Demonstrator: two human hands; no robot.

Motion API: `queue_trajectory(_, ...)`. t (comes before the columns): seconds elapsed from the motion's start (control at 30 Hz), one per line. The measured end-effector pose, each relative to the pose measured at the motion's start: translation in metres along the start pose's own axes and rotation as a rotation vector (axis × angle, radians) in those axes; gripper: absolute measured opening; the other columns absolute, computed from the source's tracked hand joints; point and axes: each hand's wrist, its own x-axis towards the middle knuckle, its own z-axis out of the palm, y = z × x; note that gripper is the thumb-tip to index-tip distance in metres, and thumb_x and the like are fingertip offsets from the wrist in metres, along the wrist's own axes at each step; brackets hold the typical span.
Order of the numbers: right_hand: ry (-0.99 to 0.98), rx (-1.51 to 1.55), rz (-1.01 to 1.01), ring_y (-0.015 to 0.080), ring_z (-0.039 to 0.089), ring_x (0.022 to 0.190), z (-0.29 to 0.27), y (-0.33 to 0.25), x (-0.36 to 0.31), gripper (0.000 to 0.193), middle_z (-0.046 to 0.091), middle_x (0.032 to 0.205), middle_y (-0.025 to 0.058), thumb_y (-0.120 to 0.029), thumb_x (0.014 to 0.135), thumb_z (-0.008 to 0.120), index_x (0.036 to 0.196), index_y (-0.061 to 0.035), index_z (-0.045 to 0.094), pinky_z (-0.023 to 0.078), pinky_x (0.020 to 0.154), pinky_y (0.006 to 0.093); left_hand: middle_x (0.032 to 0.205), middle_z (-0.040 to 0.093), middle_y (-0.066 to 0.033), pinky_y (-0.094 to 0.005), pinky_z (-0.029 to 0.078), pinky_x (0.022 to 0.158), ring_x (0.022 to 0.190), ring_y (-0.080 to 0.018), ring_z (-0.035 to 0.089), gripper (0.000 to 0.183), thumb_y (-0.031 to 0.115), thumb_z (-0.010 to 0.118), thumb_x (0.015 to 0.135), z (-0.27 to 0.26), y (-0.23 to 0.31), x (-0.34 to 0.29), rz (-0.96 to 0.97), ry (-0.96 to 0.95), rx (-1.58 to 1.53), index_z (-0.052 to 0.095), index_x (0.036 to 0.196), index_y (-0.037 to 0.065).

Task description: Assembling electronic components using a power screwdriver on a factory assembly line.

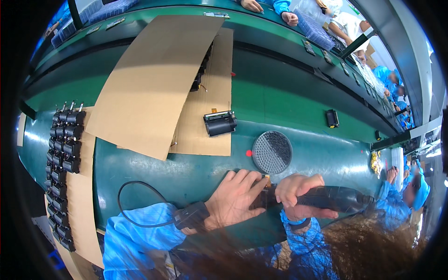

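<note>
A black electric screwdriver lies across my right hand, its body pointing off to the right. The fingers are wrapped round its front end. My left hand grips a small black device between thumb and fingers, right in front of the screwdriver's end. An orange-brown flex strip shows at the device's top. The tool's tip and most of the device are hidden by my fingers. A black wrist strap with a looped cord is on my left wrist. Just beyond both hands sits a round grey dish with small dark screws heaped on its right side.
A similar black unit rests on cardboard. A larger cardboard sheet leans over more units. Rows of black units stand at the left. Another unit lies on the green belt. Co-workers sit beyond and at right.
</note>
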Motion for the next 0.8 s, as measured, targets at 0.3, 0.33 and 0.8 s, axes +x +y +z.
queue_trajectory(0.3, 0.066, -0.062, 0.012, 0.0182, 0.053, 0.052, 0.001, -0.010, 0.003, 0.087, 0.054, 0.064, 0.0050, -0.091, 0.080, 0.047, 0.094, -0.0053, 0.050, 0.046, 0.046, 0.0345, 0.123, 0.053, -0.0075, -0.0424, 0.042, 0.093, 0.114, -0.0286, 0.051, 0.064, 0.035, 0.085, 0.076, 0.004, -0.001, 0.001, 0.021, 0.007, -0.051, 0.062, 0.132, 0.011)
queue_trajectory(0.33, 0.189, 0.017, -0.034, 0.0179, 0.053, 0.050, 0.002, -0.014, 0.004, 0.090, 0.054, 0.063, 0.0058, -0.093, 0.080, 0.044, 0.095, -0.0047, 0.050, 0.046, 0.045, 0.0337, 0.123, 0.053, -0.0075, -0.0424, 0.042, 0.093, 0.114, -0.0286, 0.051, 0.064, 0.035, 0.085, 0.076, 0.001, 0.000, 0.003, 0.031, 0.008, -0.043, 0.062, 0.132, 0.011)
queue_trajectory(0.8, 0.514, -0.094, -0.119, 0.0137, 0.046, 0.044, -0.096, -0.069, -0.007, 0.077, 0.049, 0.060, 0.0014, -0.086, 0.090, 0.040, 0.097, -0.0104, 0.052, 0.038, 0.043, 0.0280, 0.142, 0.046, -0.0177, -0.0514, 0.039, 0.113, 0.140, -0.0410, 0.040, 0.060, 0.014, 0.088, 0.069, -0.122, 0.039, -0.067, -0.347, 0.074, 0.462, 0.065, 0.124, 0.013)
